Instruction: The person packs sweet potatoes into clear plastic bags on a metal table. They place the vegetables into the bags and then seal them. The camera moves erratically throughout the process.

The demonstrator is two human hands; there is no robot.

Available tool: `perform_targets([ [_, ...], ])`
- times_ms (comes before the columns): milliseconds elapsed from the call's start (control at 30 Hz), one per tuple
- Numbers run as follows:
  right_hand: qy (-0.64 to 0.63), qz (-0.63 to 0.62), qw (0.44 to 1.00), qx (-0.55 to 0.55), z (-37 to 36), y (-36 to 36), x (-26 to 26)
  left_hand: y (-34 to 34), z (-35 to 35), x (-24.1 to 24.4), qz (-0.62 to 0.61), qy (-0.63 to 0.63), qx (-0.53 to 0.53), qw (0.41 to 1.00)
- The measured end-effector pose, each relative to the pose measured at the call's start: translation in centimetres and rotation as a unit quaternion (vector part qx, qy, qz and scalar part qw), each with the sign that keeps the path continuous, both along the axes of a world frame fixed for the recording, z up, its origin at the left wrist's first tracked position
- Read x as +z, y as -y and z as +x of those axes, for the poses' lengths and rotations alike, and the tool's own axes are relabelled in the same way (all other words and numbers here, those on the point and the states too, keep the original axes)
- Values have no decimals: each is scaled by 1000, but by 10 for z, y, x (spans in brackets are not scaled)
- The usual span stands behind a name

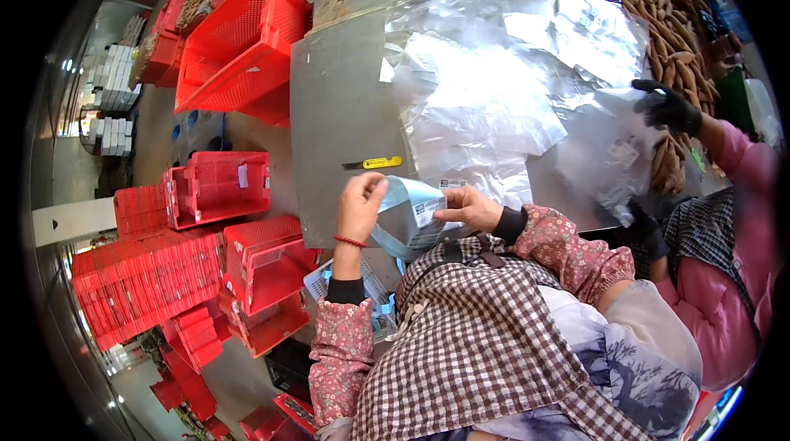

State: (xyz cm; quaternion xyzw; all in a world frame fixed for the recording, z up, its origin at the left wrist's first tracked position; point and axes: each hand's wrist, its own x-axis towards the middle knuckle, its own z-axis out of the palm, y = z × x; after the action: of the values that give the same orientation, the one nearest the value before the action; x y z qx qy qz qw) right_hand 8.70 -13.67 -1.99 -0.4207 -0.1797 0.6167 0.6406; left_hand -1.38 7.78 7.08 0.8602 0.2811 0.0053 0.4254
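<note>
A looped light-blue strip of label backing (pixel 401 194) hangs between my hands over the table's near edge. My left hand (pixel 361 203), with a red beaded bracelet at the wrist, grips the strip's left side. At its right, the thumb and fingers of my right hand (pixel 472 209) pinch the edge of a white printed label (pixel 427 211). Whether that label is still stuck to the backing is hard to tell. Just beyond my right hand, another printed label (pixel 453 183) lies on the clear plastic bags (pixel 475 95). A yellow-handled knife (pixel 381 163) rests on the metal table (pixel 345 101).
At right, a co-worker's black-gloved hands (pixel 666 108) hold a clear bag (pixel 608 145). Long brown sweet-potato-like roots (pixel 673 34) are heaped behind. Red plastic crates (pixel 247 52) stand left of the table, with a tall stack (pixel 148 280) farther off. A grey basket (pixel 370 283) sits beside my left forearm.
</note>
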Motion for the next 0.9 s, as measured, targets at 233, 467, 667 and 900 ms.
perform_targets([
  [233,61,-11,998,-7,1,0,3,32,13,8,98,101,-253,957],
  [467,672,-51,735,-74,32,36,12,42,-14,-39,-173,76,9,982],
  [667,645,-132,746,-103,60,40,-39,36,-13,-56,-212,47,21,976],
  [900,766,-2,642,12,52,42,-29,39,-12,-37,-194,42,-42,979],
])
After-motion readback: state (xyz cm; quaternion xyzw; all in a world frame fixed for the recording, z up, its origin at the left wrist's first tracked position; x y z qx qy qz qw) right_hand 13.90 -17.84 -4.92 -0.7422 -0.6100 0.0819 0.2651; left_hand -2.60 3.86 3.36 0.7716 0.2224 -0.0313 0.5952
